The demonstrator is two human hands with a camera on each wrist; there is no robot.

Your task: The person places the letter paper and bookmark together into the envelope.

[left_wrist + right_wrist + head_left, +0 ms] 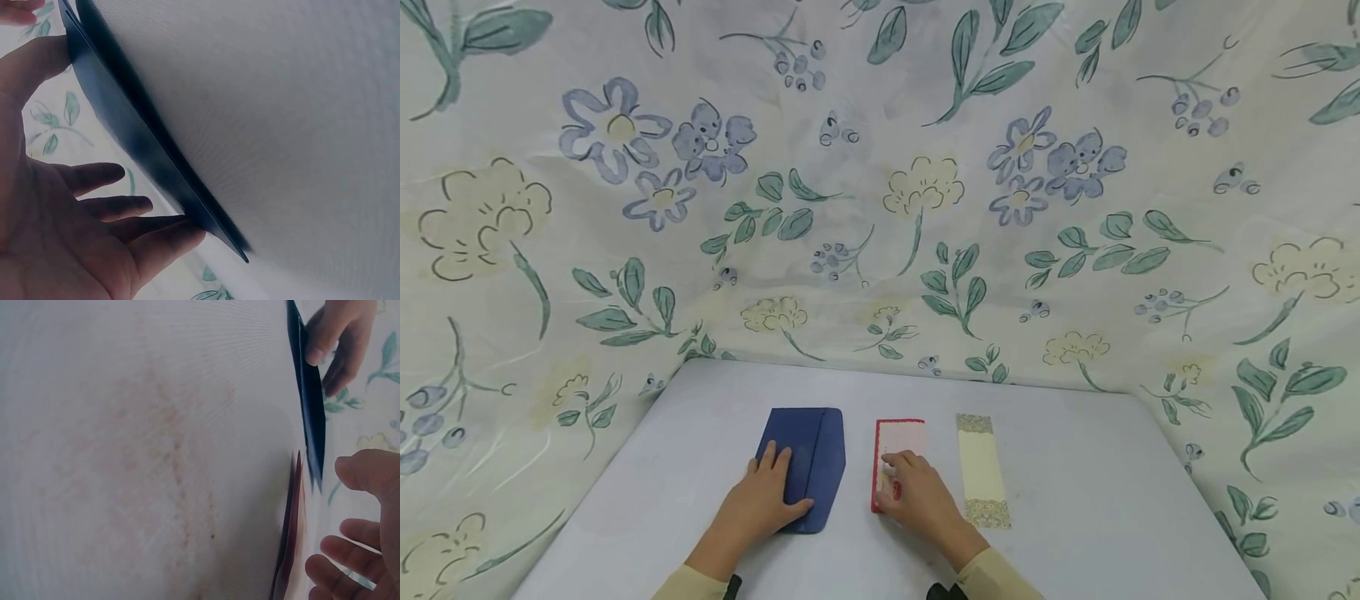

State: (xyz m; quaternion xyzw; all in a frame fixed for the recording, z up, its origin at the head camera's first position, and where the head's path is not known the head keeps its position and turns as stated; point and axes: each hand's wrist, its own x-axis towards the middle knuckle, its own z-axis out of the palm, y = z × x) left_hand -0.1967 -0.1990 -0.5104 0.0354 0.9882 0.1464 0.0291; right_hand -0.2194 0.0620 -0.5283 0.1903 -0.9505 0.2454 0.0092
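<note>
A navy blue envelope with its flap side up lies on the table, and my left hand rests on its left and lower part with the fingers spread. In the left wrist view the thumb and fingertips touch the face of the envelope. To the right of it lies a pale pink card with a red scalloped border. Over this card is my right hand, fingers loosely bent. The right wrist view has the hand apart from the thin edge of the card, with nothing between its fingers.
A cream strip of card with speckled gold ends lies right of the pink card. All three pieces sit side by side on the white table. A flower-printed cloth hangs behind and at both sides.
</note>
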